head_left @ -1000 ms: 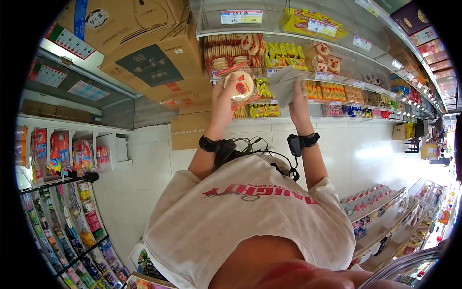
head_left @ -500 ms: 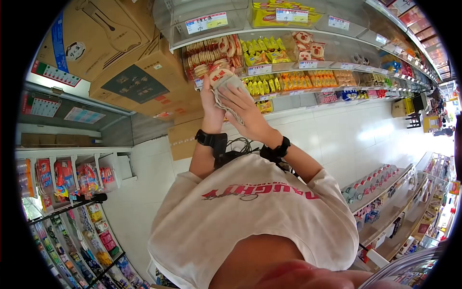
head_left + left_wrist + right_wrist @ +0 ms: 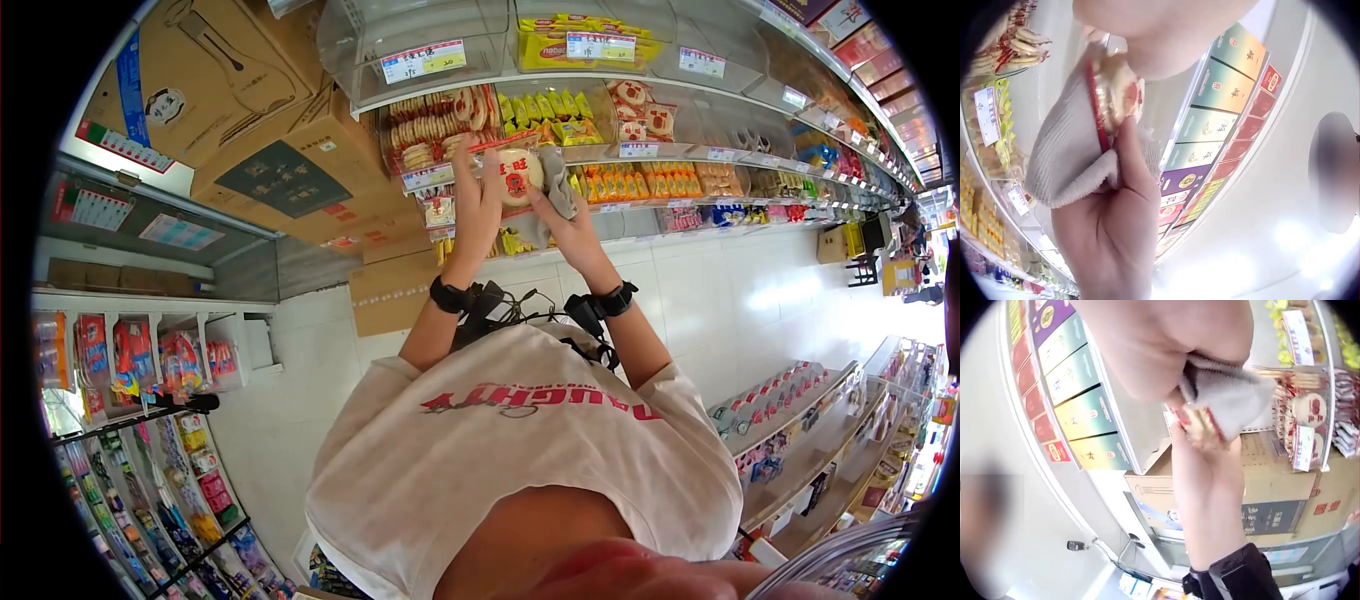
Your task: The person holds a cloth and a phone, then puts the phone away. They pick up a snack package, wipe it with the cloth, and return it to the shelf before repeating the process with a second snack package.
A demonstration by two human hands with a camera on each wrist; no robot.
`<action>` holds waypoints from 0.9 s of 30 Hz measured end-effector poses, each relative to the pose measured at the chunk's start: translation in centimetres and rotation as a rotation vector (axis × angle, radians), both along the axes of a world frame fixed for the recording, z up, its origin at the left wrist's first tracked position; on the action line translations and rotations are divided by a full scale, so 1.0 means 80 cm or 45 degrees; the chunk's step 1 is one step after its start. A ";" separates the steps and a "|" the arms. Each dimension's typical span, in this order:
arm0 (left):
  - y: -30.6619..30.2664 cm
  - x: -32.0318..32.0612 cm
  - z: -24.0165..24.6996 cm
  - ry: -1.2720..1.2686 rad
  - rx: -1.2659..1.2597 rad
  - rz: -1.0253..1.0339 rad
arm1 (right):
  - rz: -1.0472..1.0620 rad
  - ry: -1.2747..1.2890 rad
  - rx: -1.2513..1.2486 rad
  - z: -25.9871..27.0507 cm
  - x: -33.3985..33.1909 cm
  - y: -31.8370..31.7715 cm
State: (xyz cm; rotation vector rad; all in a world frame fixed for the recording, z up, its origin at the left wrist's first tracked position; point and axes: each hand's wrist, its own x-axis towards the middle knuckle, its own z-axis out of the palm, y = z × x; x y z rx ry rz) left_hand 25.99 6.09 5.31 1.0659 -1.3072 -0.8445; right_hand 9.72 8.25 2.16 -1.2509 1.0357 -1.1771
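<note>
My left hand [image 3: 475, 205] holds a clear packet with a round, white rice cracker [image 3: 520, 178] printed in red, its fingers along the packet's left edge. From the other side, my right hand [image 3: 570, 228] lays its thumb on the packet's face. A grey ribbed cloth [image 3: 556, 185] is bunched in that right hand, right against the packet. In the left wrist view the cloth [image 3: 1066, 144] wraps behind the packet [image 3: 1121, 94]. The right wrist view has the cloth [image 3: 1232, 403] hanging below the right palm, partly covering the packet [image 3: 1197, 428].
Just beyond the hands, a clear bin of similar crackers [image 3: 440, 120] sits on the shelf beside yellow snack packs [image 3: 550, 108]. A price label [image 3: 428, 177] fronts that bin. Cardboard boxes [image 3: 290, 180] are stacked at left. A shelf edge [image 3: 700, 162] runs along the right.
My right hand brought the cloth leftward over the packet, then drew back right, so the cracker's face shows again. The left hand has kept the packet and now has it slightly further right.
</note>
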 end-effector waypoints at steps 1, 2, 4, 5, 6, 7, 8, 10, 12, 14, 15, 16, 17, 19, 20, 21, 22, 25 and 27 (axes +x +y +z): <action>-0.005 -0.006 -0.014 -0.059 -0.072 0.094 | -0.063 0.202 -0.165 0.006 -0.003 -0.001; -0.012 -0.010 -0.026 -0.120 -0.152 0.186 | -0.128 0.401 -0.338 0.012 -0.004 -0.005; 0.003 -0.018 0.010 0.155 -0.034 -0.174 | -0.120 0.555 -0.329 0.024 -0.001 -0.002; 0.010 -0.021 0.021 0.295 0.033 -0.354 | -0.114 0.634 -0.318 0.030 0.001 0.004; 0.008 -0.019 0.019 0.580 0.230 -0.411 | -0.097 0.737 -0.539 0.042 0.010 0.010; 0.003 -0.014 0.013 0.866 0.431 -0.463 | -0.080 0.839 -0.760 0.057 0.022 0.016; -0.003 -0.013 0.006 1.153 0.632 -0.511 | -0.060 0.939 -0.984 0.064 0.028 0.019; -0.007 -0.020 0.000 0.938 0.559 -0.491 | -0.023 0.786 -0.840 0.050 0.025 0.013; 0.004 -0.034 -0.002 0.795 0.529 -0.513 | -0.145 0.641 -0.766 0.041 0.023 -0.002; 0.014 -0.044 0.004 0.854 0.547 -0.496 | -0.235 0.624 -0.690 0.028 0.022 -0.015; 0.016 -0.044 0.002 0.899 0.604 -0.526 | -0.284 0.616 -0.650 0.034 0.024 -0.015; 0.013 -0.043 0.002 0.893 0.643 -0.478 | -0.240 0.727 -0.749 0.040 0.025 -0.009; 0.010 -0.041 0.002 0.887 0.682 -0.431 | -0.194 0.840 -0.851 0.047 0.025 0.000; 0.006 -0.037 0.004 0.925 0.711 -0.386 | -0.163 0.894 -0.940 0.061 0.031 0.007; 0.004 -0.034 0.005 0.968 0.700 -0.389 | -0.122 0.889 -0.935 0.060 0.031 0.007; 0.003 -0.031 0.003 0.970 0.695 -0.394 | -0.081 0.883 -0.931 0.057 0.031 0.005; 0.001 -0.028 0.002 0.972 0.690 -0.400 | -0.042 0.876 -0.927 0.056 0.031 0.004; -0.001 -0.027 -0.009 0.737 0.519 -0.317 | -0.085 0.913 -0.943 0.060 0.037 0.003; 0.001 -0.023 -0.008 0.427 0.333 -0.217 | -0.170 0.749 -0.879 0.056 0.044 0.000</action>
